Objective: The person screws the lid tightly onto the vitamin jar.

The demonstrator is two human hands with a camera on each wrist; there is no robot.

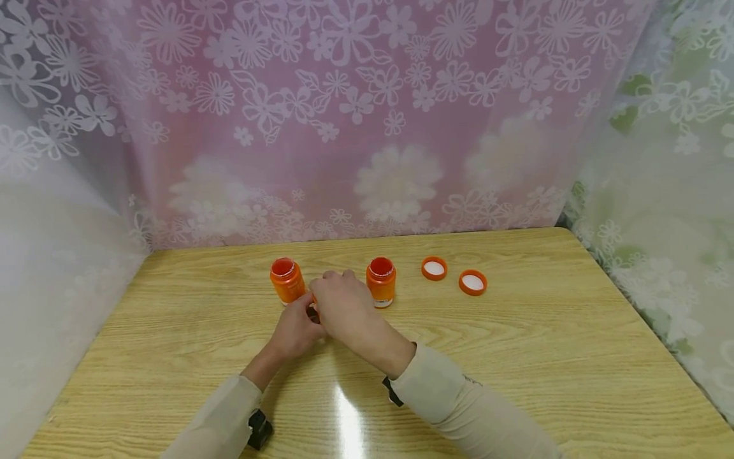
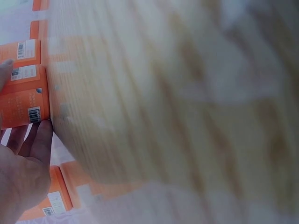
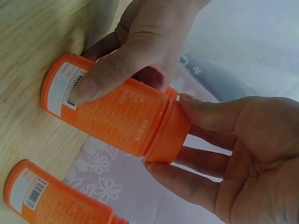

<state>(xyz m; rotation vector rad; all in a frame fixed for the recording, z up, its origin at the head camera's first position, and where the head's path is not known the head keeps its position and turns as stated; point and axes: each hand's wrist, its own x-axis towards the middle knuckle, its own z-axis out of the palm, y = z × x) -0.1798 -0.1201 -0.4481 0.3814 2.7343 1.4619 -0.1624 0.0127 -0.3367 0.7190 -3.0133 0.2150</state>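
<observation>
Between two open orange bottles, one left [image 1: 288, 282] and one right [image 1: 381, 284], both hands meet at a third bottle, mostly hidden in the head view. The right wrist view shows this middle bottle [image 3: 117, 114] upright on the table, its orange cap [image 3: 169, 133] on top. My left hand [image 1: 297, 328] grips the bottle's body, thumb across the label. My right hand [image 1: 350, 312] pinches the cap's rim with thumb and fingers. In the left wrist view the left hand [image 2: 25, 168] holds the bottle [image 2: 28, 100] near its base.
Two loose orange caps, white inside face up, lie right of the bottles, one farther back [image 1: 434, 268] and one nearer [image 1: 473, 282]. A floral curtain [image 1: 355, 127] hangs behind the wooden table [image 1: 516, 357].
</observation>
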